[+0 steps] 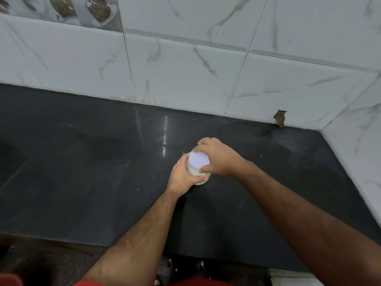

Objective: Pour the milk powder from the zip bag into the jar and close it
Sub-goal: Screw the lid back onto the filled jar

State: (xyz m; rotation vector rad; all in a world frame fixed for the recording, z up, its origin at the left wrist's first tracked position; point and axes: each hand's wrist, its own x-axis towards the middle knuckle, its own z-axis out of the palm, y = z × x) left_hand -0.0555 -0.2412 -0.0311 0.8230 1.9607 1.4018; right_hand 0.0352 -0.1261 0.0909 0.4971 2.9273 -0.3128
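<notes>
On the dark counter (86, 182), near its middle, the jar (197, 176) is gripped around its body by the left hand (183, 174), fingers curled about the side. Pale powder is seen through the wall, so the pouring is judged done. The lid (199, 161) is sat on top and clasped at its rim by the right hand (218, 157); only tightening seems left. No zip bag is seen.

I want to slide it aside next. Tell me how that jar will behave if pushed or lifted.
The jar looks short and wide, so it should slide on the glossy black counter rather than tip. White powder shows through its wall, so it probably has some weight. The lid is on under the right hand; whether it is tight cannot be told, so lift by the body, where the left hand holds.
</notes>
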